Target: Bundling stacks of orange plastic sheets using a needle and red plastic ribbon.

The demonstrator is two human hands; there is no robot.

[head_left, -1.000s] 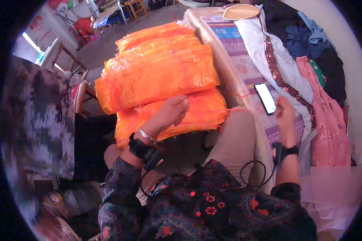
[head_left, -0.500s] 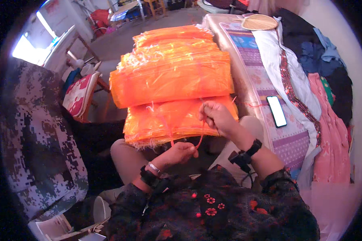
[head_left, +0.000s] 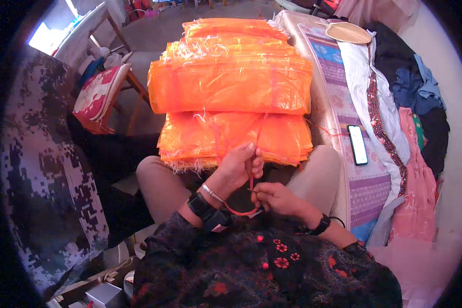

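In front of me lies a pile of flat, shiny orange plastic sheets or sacks with frayed white edges; which of the two I cannot tell. The nearest bundle (head_left: pixel 190 141) rests by my knees, with reddish strips running across it. At its front edge my left hand (head_left: pixel 238 167) is closed round a thin red cord (head_left: pixel 251 180). Just below and to the right, my right hand (head_left: pixel 274 197) pinches the same cord. A slack loop of it hangs under both hands. Behind, a thicker orange bundle (head_left: pixel 231 87) overlaps the nearest one.
To the right, a patterned bed or bench cover (head_left: pixel 326 72) carries a lit phone (head_left: pixel 358 145), a woven fan (head_left: pixel 348 33), white cloth (head_left: pixel 357 66) and pink clothing (head_left: pixel 415 174). A stool with a red-and-white cushion (head_left: pixel 100 92) stands left, behind camouflage fabric (head_left: pixel 51 154). A box (head_left: pixel 105 294) sits lower left.
My left hand has moved up and right to the bundle's front edge. My right hand has come down toward me, below the left. Both still hold the cord, and the view has shifted slightly.
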